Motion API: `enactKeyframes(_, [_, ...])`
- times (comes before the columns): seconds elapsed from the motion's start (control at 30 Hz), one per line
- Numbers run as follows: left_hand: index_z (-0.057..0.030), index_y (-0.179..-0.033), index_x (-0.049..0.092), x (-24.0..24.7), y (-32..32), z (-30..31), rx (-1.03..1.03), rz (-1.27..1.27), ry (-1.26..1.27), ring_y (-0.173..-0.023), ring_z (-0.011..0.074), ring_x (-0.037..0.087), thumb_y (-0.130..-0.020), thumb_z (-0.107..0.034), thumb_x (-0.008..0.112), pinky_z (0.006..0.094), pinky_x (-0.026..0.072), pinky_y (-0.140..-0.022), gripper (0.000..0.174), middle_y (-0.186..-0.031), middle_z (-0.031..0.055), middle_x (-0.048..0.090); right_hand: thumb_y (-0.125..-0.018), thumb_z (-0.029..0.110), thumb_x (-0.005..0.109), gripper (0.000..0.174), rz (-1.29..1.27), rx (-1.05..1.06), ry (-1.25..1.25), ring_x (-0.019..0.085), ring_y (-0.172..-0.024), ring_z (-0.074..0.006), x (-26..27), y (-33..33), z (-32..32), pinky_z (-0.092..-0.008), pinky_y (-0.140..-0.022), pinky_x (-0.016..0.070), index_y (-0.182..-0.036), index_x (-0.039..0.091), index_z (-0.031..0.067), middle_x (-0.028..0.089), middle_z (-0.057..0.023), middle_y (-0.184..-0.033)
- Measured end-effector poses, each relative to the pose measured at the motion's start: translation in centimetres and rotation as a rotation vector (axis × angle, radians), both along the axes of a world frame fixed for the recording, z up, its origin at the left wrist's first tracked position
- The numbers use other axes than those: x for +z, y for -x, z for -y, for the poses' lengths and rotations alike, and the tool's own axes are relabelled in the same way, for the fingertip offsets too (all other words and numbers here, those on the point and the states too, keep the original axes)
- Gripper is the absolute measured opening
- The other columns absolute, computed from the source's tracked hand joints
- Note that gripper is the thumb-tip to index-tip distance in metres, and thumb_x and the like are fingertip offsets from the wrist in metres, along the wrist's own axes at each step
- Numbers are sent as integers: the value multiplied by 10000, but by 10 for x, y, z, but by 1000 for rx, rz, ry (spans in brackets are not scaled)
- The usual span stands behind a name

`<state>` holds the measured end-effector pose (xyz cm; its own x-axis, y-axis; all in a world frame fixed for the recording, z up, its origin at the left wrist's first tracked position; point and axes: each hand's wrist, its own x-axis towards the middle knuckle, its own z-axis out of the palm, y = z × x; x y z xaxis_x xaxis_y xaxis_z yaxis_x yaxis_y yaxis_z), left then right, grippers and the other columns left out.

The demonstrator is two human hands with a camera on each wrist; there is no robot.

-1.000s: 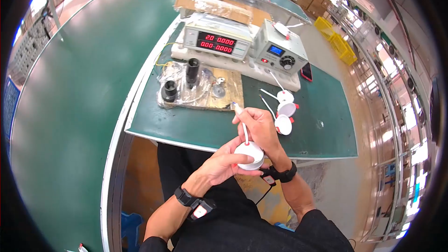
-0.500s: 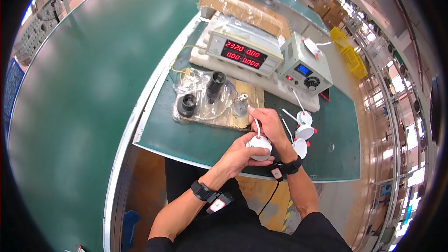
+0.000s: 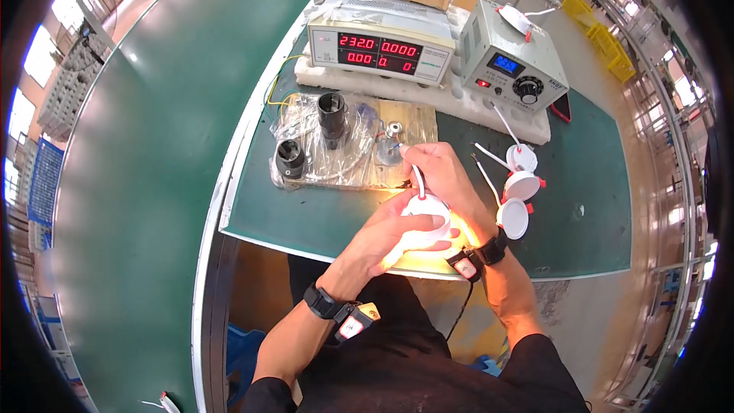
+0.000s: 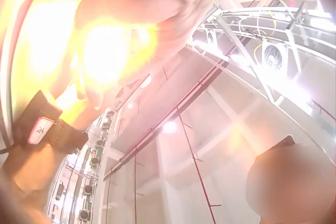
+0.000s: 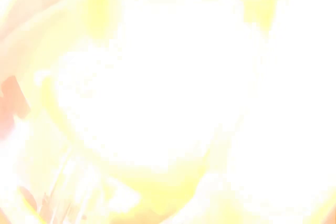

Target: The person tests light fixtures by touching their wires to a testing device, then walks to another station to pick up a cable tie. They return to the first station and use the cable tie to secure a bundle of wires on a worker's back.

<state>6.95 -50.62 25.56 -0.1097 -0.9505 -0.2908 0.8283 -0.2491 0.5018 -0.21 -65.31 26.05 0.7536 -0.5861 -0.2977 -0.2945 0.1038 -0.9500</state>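
A round white LED downlight (image 3: 425, 209) is lit, casting a bright yellow-white glow on both hands. My left hand (image 3: 375, 241) grips it by the rim, thumb across its back. From its top runs a short white cable (image 3: 419, 179), whose end my right hand (image 3: 445, 177) pinches at the round metal plate (image 3: 388, 152) on the wooden board (image 3: 422, 126). The cable's tip is partly behind the fingertips. In the left wrist view the glowing lamp (image 4: 107, 50) shows by the hand; glare washes out the right wrist view.
Two black cylindrical sockets (image 3: 332, 116) stand on the plastic-wrapped board. Behind are a power meter (image 3: 382, 47) with red digits and a grey supply box (image 3: 508, 53) with a dial. Several white downlights (image 3: 513, 218) lie right of my right hand on the green table (image 3: 581, 237).
The downlight has gone from dark to lit. My right hand has brought the cable end forward to the metal plate. The meter's upper left reading rose from 2.0 to 232.0.
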Motion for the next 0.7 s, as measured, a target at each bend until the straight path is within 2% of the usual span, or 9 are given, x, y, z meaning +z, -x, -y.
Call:
enactKeyframes(0.1, [-22, -1322, 496, 5, -2, -1, -18, -5, -32, -1131, 367, 665, -899, -25, 681, 440, 561, -983, 462, -1231, 151, 629, -985, 274, 561, 404, 41, 4, 28, 536, -483, -121, -7, 1, 2, -295, -478, 418, -718, 615, -23, 571, -50, -581])
enactKeyframes(0.23, [11, -1274, 510, 9, -6, 1, -72, 46, -39, -1098, 375, 667, -879, -7, 690, 436, 567, -990, 435, -1211, 161, 618, -979, 259, 561, 399, 61, 0, 69, 531, -484, -119, -12, 3, 2, -303, -481, 416, -708, 609, -29, 558, -46, -568])
enactKeyframes(0.37, [22, -1261, 517, 11, -5, -1, -60, 13, -40, -1095, 380, 668, -891, -19, 677, 435, 563, -988, 405, -1201, 168, 621, -970, 252, 559, 406, 113, 1, 112, 511, -480, -115, -17, 2, 2, -305, -484, 412, -679, 603, -29, 551, -43, -564])
enactKeyframes(0.47, [28, -1262, 544, 3, -5, 0, -77, 97, -27, -1139, 390, 660, -899, -81, 689, 407, 560, -982, 405, -1224, 166, 638, -965, 247, 557, 409, 91, -1, 132, 505, -478, -115, -15, 3, 1, -311, -486, 412, -670, 604, -32, 548, -44, -554])
enactKeyframes(0.7, [45, -1268, 551, -5, -4, 1, -77, 91, -13, -1114, 379, 670, -913, -76, 668, 391, 566, -969, 393, -1223, 192, 644, -956, 255, 552, 416, 97, 3, 177, 509, -482, -122, -19, 2, 2, -316, -490, 411, -668, 609, -40, 545, -54, -534])
